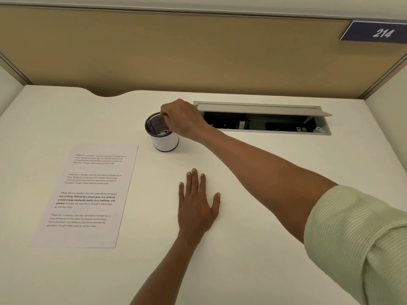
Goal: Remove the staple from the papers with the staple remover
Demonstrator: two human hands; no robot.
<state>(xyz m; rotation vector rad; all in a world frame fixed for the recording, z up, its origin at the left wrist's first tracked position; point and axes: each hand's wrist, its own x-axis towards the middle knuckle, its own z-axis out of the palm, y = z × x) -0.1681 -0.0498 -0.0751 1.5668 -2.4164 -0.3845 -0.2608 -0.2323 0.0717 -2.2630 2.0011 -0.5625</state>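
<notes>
Nearest of all, on the right, comes a pale green ribbed sleeve (356, 234), rolled up above a bare forearm that stretches away to the far left across the white desk (253, 249). Lower centre, the other forearm runs up to the left hand (197, 205), and that hand lies flat, palm down on the bare desk, four fingers straight and close together, thumb spread out to the right. It holds nothing; it touches only the desktop.

Off to the left of it, well apart, lie the papers (88, 194): a printed sheet on top with four blocks of text, flat on the desk, its far right corner near the cup. At the far left corner there is a tiny dark mark, too small to call a staple with any certainty.

Further out now: the cup (164, 137), a round mesh pen holder with a dark rim and a white band round its body, standing upright just beyond the papers. And over its mouth, the right hand (182, 119), knuckles up, fingers curled down and dipping in at the rim. Whether those fingers grip anything, I cannot tell; the hand hides its own fingertips. The staple remover is not plainly seen.

Just right of that hand, a grey cable hatch (264, 117) sits in the desk with its lid raised. Beyond it rises a tan partition (176, 51), and at its far right a dark blue plate (378, 31) reading 214.
</notes>
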